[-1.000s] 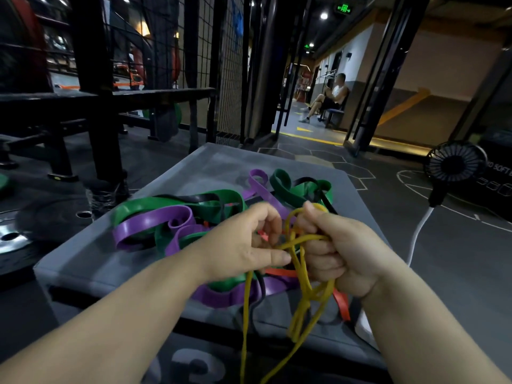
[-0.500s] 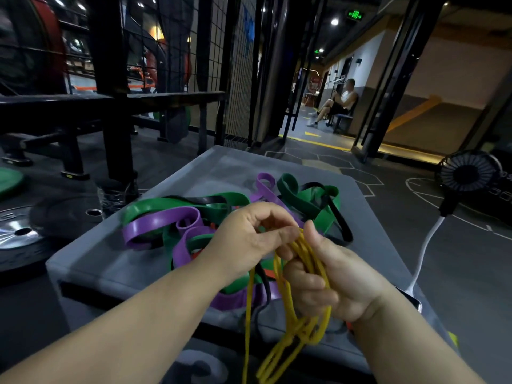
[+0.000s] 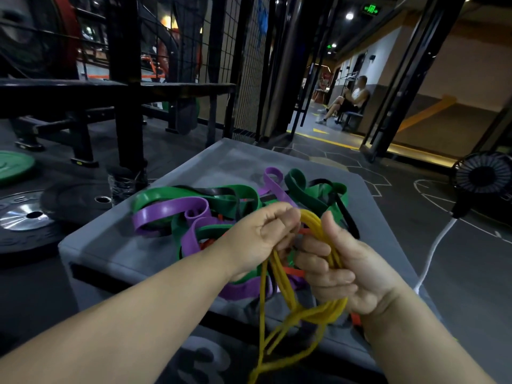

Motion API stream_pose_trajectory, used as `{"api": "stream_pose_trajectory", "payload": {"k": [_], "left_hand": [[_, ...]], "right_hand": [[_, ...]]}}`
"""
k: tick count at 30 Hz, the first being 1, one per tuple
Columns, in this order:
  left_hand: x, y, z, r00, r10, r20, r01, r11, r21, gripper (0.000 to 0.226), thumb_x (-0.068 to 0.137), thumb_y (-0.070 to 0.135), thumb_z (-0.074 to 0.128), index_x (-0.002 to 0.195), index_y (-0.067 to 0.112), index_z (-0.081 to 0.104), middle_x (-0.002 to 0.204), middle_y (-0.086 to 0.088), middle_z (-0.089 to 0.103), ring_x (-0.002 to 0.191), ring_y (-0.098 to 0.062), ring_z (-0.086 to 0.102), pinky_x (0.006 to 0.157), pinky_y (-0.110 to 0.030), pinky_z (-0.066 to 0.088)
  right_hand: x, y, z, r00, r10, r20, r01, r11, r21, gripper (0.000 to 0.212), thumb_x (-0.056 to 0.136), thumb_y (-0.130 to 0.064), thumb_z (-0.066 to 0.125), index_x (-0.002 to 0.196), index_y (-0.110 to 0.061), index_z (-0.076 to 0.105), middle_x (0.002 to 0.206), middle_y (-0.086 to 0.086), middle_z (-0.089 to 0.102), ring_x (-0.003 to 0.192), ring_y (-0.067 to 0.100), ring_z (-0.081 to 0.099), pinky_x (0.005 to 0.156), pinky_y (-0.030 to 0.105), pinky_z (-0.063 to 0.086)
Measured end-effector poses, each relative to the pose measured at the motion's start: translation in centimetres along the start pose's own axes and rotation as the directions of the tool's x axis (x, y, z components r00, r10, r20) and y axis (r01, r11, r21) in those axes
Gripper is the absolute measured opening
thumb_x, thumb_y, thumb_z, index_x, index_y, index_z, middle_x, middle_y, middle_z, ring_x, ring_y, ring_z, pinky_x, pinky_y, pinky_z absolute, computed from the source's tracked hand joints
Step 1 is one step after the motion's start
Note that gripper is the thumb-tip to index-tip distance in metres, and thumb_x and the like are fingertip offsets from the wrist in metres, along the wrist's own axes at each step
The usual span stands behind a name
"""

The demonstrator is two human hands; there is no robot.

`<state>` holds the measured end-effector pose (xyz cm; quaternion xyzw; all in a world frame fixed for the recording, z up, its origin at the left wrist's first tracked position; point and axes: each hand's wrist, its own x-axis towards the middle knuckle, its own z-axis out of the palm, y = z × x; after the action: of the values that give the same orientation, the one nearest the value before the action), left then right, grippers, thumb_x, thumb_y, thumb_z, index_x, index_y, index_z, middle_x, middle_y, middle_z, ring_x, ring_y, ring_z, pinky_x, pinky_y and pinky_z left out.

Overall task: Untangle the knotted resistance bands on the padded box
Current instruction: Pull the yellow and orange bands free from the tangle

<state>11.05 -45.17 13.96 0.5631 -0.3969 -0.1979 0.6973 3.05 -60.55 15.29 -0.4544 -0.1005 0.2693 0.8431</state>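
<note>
the left hand [image 3: 257, 239] is pinching the yellow band [image 3: 314, 224] up top; the right hand [image 3: 346, 270], just beside it, is curling round its strands.

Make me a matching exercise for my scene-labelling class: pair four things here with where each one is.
Things:
1 yellow band
2 wide purple band
3 green weight plate
4 fan

Places:
A on the floor, far left
B lying on the padded box, left of the hands
C off the box, at the right edge
D held by the left hand and right hand

Pairs: 1-D, 2-B, 3-A, 4-C
</note>
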Motion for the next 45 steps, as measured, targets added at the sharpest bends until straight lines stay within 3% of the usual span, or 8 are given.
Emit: {"api": "stream_pose_trajectory", "payload": {"k": [7, 15, 20, 25, 30, 34, 39, 45], "left_hand": [[0.0, -0.2, 0.5, 0.999, 0.016, -0.031, -0.016, 1.000, -0.003, 0.026, 0.090, 0.045, 0.052, 0.074, 0.025, 0.058, 0.065, -0.011, 0.044, 0.050, -0.009, 0.040, 0.047, -0.018, 0.036], [-0.7, -3.0, 1.5, 0.955, -0.277, 0.105, 0.284, 0.957, -0.059, 0.037, 0.081, 0.062, 0.053, 0.097, 0.030, 0.060, 0.084, 0.006, 0.061, 0.083, -0.012, 0.059, 0.082, -0.034, 0.050], [-1.6, -4.3, 2.4, 0.818, -0.486, 0.309, 0.473, 0.873, 0.121, 0.019, 0.103, 0.029, 0.039, 0.093, 0.020, 0.052, 0.088, -0.007, 0.063, 0.076, -0.019, 0.062, 0.082, -0.037, 0.050], [-1.5, -5.6, 2.3, 0.727, -0.637, 0.256, 0.467, 0.733, 0.495, 0.019, 0.094, 0.039, 0.048, 0.106, 0.024, 0.046, 0.106, -0.016, 0.069, 0.102, -0.034, 0.065, 0.098, -0.051, 0.047], [-1.1, -5.8, 2.3, 0.802, -0.577, 0.154, 0.404, 0.715, 0.571, 0.011, 0.091, 0.039, 0.057, 0.091, 0.030, 0.051, 0.090, -0.005, 0.070, 0.083, -0.022, 0.069, 0.089, -0.047, 0.054], [-0.8, -4.8, 2.3, 0.903, -0.426, 0.058, 0.258, 0.644, 0.720, 0.019, 0.086, 0.037, 0.065, 0.082, 0.030, 0.049, 0.085, -0.001, 0.063, 0.080, -0.021, 0.063, 0.076, -0.038, 0.053], [-1.6, -2.8, 2.7, 0.983, -0.179, 0.042, 0.066, 0.555, 0.829, 0.028, 0.077, 0.039, 0.071, 0.071, 0.031, 0.045, 0.070, 0.008, 0.050, 0.062, -0.007, 0.047, 0.058, -0.028, 0.041], [-2.4, -0.1, 3.0, 0.904, 0.027, 0.426, -0.412, 0.316, 0.855, 0.016, 0.100, 0.035, 0.038, 0.105, 0.027, 0.051, 0.092, 0.009, 0.041, 0.076, -0.010, 0.039, 0.062, -0.031, 0.032]], "right_hand": [[0.0, 0.2, 0.4, 0.996, -0.063, 0.067, 0.067, 0.996, -0.058, 0.035, 0.094, -0.048, 0.057, 0.083, -0.015, 0.060, 0.057, -0.008, 0.040, 0.035, 0.001, 0.033, 0.053, 0.019, 0.048], [-0.4, -1.8, 1.1, 0.939, -0.304, 0.159, 0.274, 0.944, 0.185, 0.036, 0.102, -0.043, 0.043, 0.083, -0.012, 0.048, 0.058, -0.005, 0.033, 0.037, 0.001, 0.018, 0.040, 0.016, 0.027], [-2.3, -3.8, -0.6, 0.892, -0.448, 0.058, 0.404, 0.849, 0.342, 0.043, 0.101, -0.050, 0.042, 0.083, -0.012, 0.049, 0.057, -0.004, 0.035, 0.038, 0.006, 0.027, 0.043, 0.020, 0.031], [-4.4, -5.1, -1.4, 0.773, -0.610, -0.174, 0.624, 0.681, 0.384, 0.041, 0.097, -0.047, 0.053, 0.074, -0.013, 0.053, 0.049, -0.002, 0.037, 0.037, 0.006, 0.032, 0.040, 0.020, 0.034], [-4.6, -5.5, -0.2, 0.353, -0.706, -0.613, 0.864, 0.498, -0.076, 0.035, 0.082, -0.050, 0.055, 0.064, -0.021, 0.049, 0.049, -0.010, 0.027, 0.034, 0.005, 0.024, 0.036, 0.014, 0.026], [-4.5, -5.6, -0.1, 0.204, -0.703, -0.681, 0.873, 0.445, -0.198, 0.031, 0.086, -0.045, 0.056, 0.068, -0.021, 0.049, 0.055, -0.010, 0.027, 0.042, 0.004, 0.021, 0.041, 0.016, 0.026], [-4.6, -5.7, -0.8, 0.151, -0.721, -0.676, 0.870, 0.422, -0.256, 0.030, 0.098, -0.034, 0.051, 0.071, -0.020, 0.048, 0.058, -0.008, 0.032, 0.045, 0.006, 0.027, 0.045, 0.019, 0.031], [-3.1, -4.7, -0.8, 0.268, -0.711, -0.650, 0.735, 0.587, -0.339, 0.022, 0.099, -0.013, 0.048, 0.079, -0.021, 0.045, 0.060, -0.005, 0.039, 0.046, 0.007, 0.036, 0.048, 0.021, 0.037]]}}
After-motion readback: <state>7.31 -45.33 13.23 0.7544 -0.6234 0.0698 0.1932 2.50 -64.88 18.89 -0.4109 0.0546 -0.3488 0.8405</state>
